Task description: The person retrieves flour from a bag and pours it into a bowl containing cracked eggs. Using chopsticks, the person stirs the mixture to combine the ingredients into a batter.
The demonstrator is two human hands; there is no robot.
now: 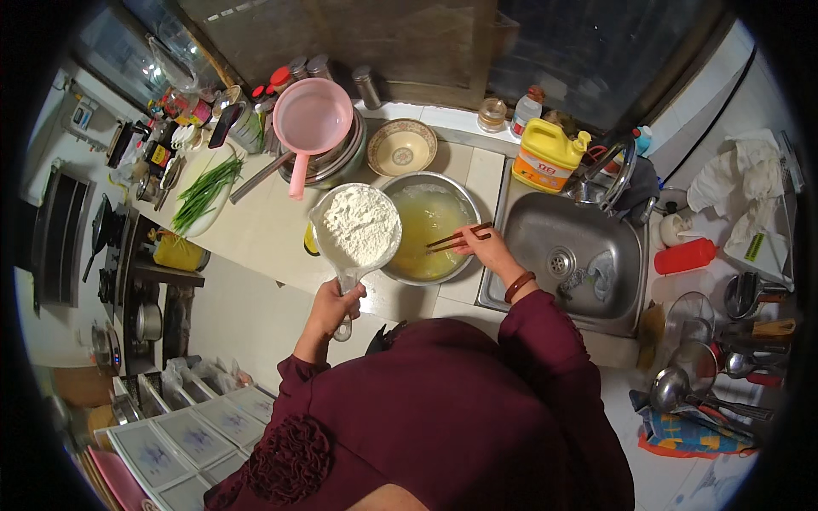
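My left hand [332,308] grips the handle of a pale ladle-like scoop [346,276]. White flour [361,225] is heaped in its bowl, which is held at the left rim of a round metal basin [474,207]. Inside the basin lies a yellowish, watery liquid [418,223] that looks like egg mixed with water. From the right side, my right hand [482,246] holds a pair of brown chopsticks [450,241], their tips in the liquid. A patterned ceramic bowl [402,148] stands just behind the basin.
The steel sink [537,236], with a dark scrubber and grey cloth inside, adjoins on the right. A yellow jug [546,156] stands at its back edge. Left of the basin, a pink dipper [313,118] rests on stacked pots; green chives [204,191] lie on a white board [208,220].
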